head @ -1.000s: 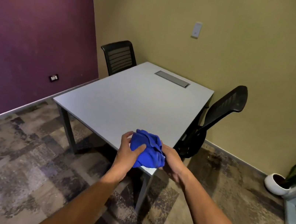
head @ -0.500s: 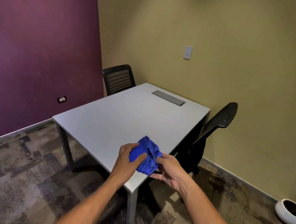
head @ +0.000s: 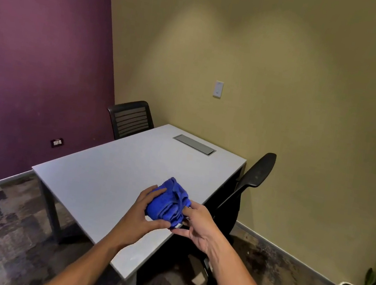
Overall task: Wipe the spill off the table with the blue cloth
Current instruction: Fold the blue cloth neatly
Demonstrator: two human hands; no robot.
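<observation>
I see both hands, left hand (head: 144, 211) and right hand (head: 199, 223), with fingers curled on the blue cloth (head: 169, 201) (soft, light, I think); best squeezed around its bunched middle.

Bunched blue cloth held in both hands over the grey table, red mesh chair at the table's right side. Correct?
Not quite: the head view shows the chair is black, not red. The rest holds: left hand and right hand hold the bunched blue cloth over the grey table.

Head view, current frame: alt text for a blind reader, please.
Two bare hands, left hand and right hand, hold a bunched blue cloth above the near corner of a pale grey rectangular table. Two black office chairs flank it; no spill is visible.
</observation>
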